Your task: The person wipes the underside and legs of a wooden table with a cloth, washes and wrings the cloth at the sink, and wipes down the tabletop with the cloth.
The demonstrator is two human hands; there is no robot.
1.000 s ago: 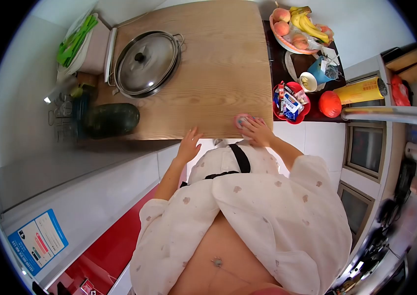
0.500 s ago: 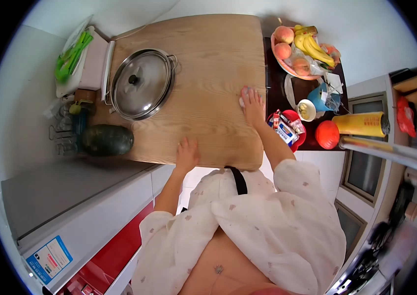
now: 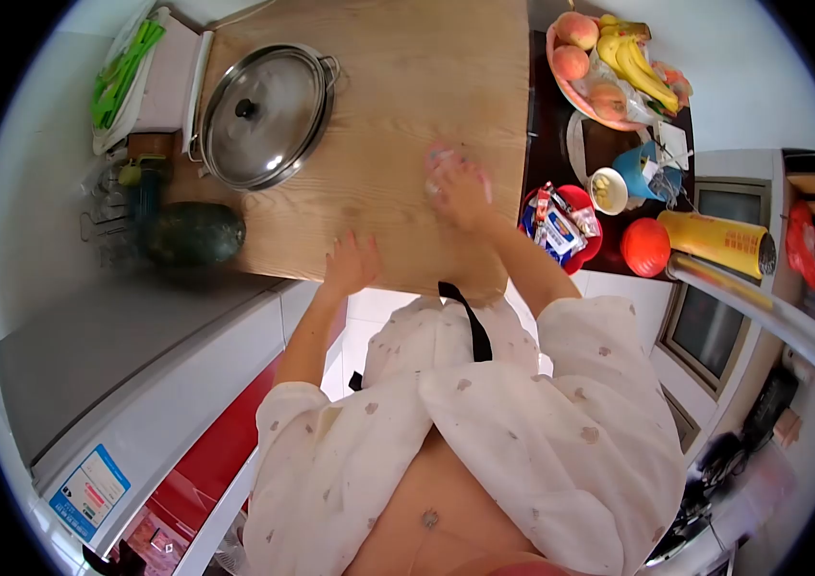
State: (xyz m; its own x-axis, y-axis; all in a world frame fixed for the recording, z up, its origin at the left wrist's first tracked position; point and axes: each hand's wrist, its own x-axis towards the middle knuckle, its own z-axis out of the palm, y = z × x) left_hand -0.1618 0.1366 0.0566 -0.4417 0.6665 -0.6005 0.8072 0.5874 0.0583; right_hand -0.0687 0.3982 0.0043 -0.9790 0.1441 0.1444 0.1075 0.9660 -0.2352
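My right hand [image 3: 467,197] presses a pink-and-white patterned cloth [image 3: 442,165] against the wooden tabletop [image 3: 398,91]. Part of the cloth is under the fingers, and both are slightly blurred. Near the front edge of the tabletop, my left hand [image 3: 352,263] lies with its fingers spread and nothing in them. To the left of both hands stands a wide steel pan [image 3: 319,144] under a glass lid [image 3: 268,110] with a black knob.
Left of the table are a dark green melon [image 3: 198,234] and a grey counter [image 3: 129,355]. On the right stand a fruit basket [image 3: 561,84], a red bowl of packets [image 3: 592,252], a white cup [image 3: 609,206] and a yellow roll [image 3: 715,240].
My right hand has moved left with the cloth, away from the table's right edge. My left hand stays near the front edge. The view has tilted, so the table appears higher.
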